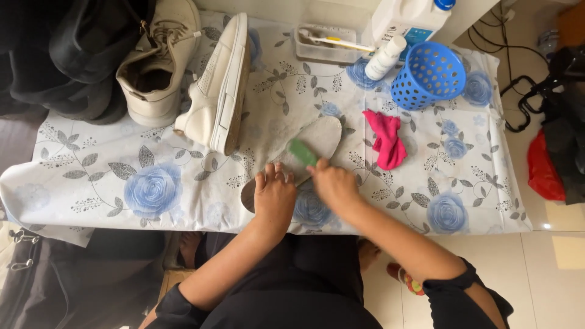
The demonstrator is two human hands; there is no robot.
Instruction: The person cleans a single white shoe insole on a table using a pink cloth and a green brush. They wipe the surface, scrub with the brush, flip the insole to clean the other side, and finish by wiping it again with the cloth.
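A grey shoe insole (317, 141) lies flat on the flower-patterned cloth (152, 189) covering the table. My left hand (272, 196) presses down on the insole's near end, fingers spread. My right hand (332, 183) grips a green brush (302, 152) whose head rests on the middle of the insole. Two cream sneakers sit at the back left: one upright (155, 67), the other tipped on its side (220, 85) right beside the insole's far end.
A pink cloth (385, 140) lies right of the insole. Behind it stand a blue perforated basket (428, 75), a small white bottle (385, 58), a large white jug (408, 18) and a clear tray (326, 44) holding a toothbrush. Dark bags sit at far left.
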